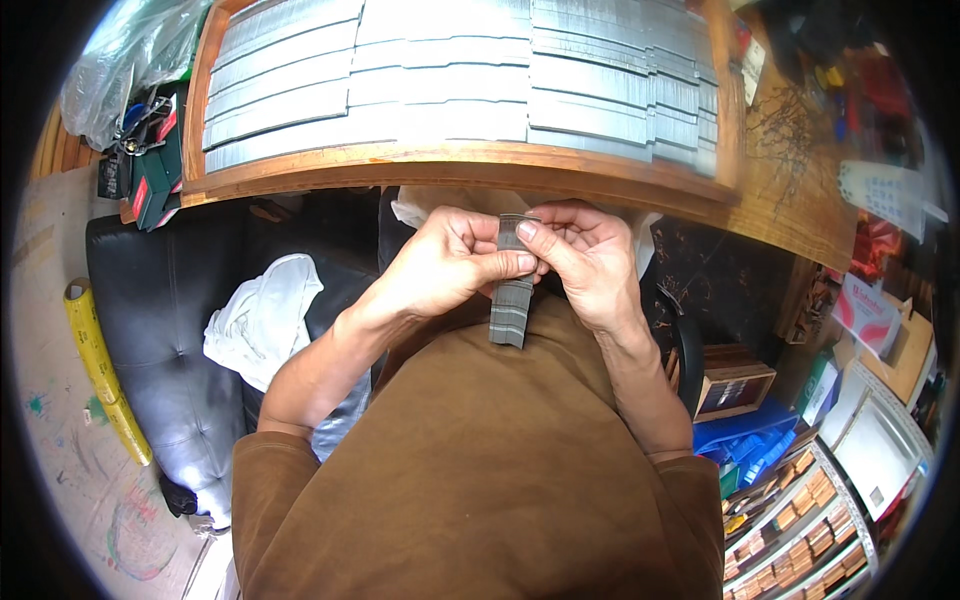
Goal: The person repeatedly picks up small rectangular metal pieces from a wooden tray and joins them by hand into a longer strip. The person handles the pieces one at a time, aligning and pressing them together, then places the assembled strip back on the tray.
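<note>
A narrow stack of thin dark-grey strips (511, 312) hangs between my hands, close in front of my brown shirt. My left hand (437, 262) is closed on its left side, with the thumb lying across the front. From the right, my right hand (596, 262) pinches the upper end, its thumb pressed on the face near the top. The fingers behind the stack are partly hidden. Just beyond my hands stands a wooden-framed tray (450, 153), filled with rows of similar thin grey pieces (440, 85) that shine in the light.
At the left are a black padded seat (165, 330) with a white cloth (265, 315), and a yellow tube (105, 370). Green boxes (158, 170) sit by the tray's left end. To the right are a wooden tabletop (790, 190), a small wooden box (735, 385) and a rack (850, 500).
</note>
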`<state>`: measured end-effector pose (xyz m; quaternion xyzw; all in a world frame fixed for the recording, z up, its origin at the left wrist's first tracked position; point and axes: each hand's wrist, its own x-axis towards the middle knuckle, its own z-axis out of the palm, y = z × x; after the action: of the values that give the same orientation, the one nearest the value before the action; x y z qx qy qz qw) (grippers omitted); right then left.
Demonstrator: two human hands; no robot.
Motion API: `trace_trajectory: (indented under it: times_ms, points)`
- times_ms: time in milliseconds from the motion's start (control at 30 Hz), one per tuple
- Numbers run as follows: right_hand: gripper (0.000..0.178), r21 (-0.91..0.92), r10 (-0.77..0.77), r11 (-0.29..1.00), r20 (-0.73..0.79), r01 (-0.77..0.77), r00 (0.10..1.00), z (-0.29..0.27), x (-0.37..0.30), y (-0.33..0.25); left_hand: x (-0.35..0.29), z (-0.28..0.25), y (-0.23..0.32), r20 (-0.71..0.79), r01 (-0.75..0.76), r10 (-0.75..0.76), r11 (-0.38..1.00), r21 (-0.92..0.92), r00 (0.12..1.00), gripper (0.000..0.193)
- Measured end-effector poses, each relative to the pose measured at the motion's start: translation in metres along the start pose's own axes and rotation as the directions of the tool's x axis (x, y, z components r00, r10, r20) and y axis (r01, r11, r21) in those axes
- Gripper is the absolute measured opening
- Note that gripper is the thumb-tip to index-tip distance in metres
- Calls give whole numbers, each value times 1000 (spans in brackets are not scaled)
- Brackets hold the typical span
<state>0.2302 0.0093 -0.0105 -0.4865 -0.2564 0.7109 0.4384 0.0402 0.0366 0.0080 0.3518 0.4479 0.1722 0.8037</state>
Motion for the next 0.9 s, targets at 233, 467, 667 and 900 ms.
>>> trace_trajectory:
  times_ms: [233,467,667,900]
  points:
    - [18,-9,-4,1000,0,4,1000,-1,0,0,0,0,0,0,3,-3,1000,0,1000,21]
    - [17,-71,-6,997,1,7,1000,-3,-1,0,0,1,2,4,22,-22,999,-27,1000,22]
    - [15,-153,38,987,-8,-39,999,0,-4,-12,0,0,-2,19,23,-22,998,-62,1000,23]
    - [14,-174,-1,985,-25,-3,1000,-1,-4,-5,-2,3,3,23,24,-22,997,-68,999,22]
